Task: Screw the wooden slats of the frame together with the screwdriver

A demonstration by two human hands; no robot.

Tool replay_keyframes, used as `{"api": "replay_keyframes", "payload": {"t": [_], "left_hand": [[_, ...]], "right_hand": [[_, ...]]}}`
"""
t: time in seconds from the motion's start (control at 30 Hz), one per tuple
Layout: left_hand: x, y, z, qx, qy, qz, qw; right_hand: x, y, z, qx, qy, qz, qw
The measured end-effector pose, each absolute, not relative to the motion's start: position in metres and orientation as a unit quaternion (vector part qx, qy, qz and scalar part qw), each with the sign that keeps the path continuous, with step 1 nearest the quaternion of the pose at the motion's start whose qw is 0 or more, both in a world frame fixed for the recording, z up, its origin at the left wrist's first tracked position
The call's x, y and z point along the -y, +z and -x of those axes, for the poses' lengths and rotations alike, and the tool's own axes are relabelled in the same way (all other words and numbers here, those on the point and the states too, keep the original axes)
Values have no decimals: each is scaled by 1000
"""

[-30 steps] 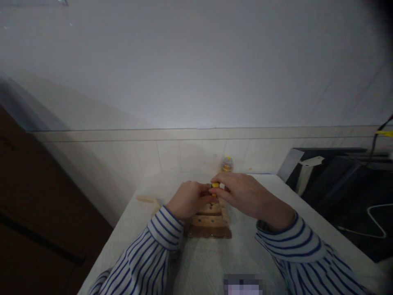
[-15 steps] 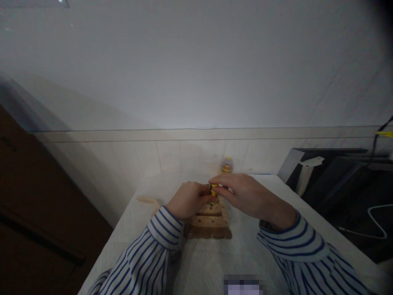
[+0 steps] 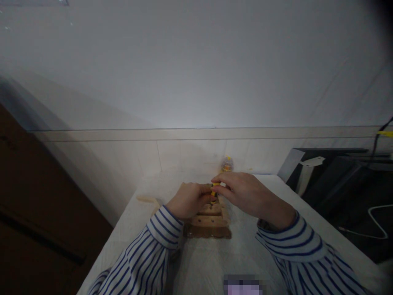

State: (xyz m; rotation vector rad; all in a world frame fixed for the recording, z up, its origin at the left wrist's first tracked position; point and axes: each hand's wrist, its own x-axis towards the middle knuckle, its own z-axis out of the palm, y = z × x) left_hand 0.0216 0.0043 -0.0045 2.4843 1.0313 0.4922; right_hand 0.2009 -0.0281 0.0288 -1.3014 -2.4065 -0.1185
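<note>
White worktop (image 3: 202, 260) against a pale wall (image 3: 196, 73); wooden block (image 3: 209, 221) sits on it. Yellow-and-black tool (image 3: 214, 194) is over the block's far part, contact point hidden. Right hand (image 3: 245, 194), right of the block, pinches the tool's top; left hand (image 3: 188, 200), at the block's left, has fingertips against the tool, can't tell if gripping. Work looks partway: block's pieces seem joined, near plank shows two dark spots (holes or screws, unclear), spot under the tool apparently unfinished. Curved wooden strip (image 3: 149, 199) lies loose left of the block; yellow-topped container (image 3: 227, 164) stands beyond it. Amount left unclear.
</note>
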Motion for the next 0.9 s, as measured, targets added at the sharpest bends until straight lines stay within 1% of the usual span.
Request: {"api": "replay_keyframes", "payload": {"t": [0.2, 0.5, 0.63, 0.73, 0.9], "left_hand": [[-3, -4, -22, -371, 182, -891, 187], [-1, 4, -21, -388, 184, -870, 242], [-1, 4, -21, -387, 200, -866, 246], [-1, 3, -20, -372, 206, -868, 256], [-2, 3, -19, -366, 195, -875, 250]], "right_hand": [[30, 30, -200, 860, -51, 468, 195], [29, 31, -195, 859, -51, 468, 203], [31, 32, -193, 860, -37, 469, 198], [32, 32, -194, 864, -25, 456, 211], [31, 32, -197, 878, -12, 426, 218]]}}
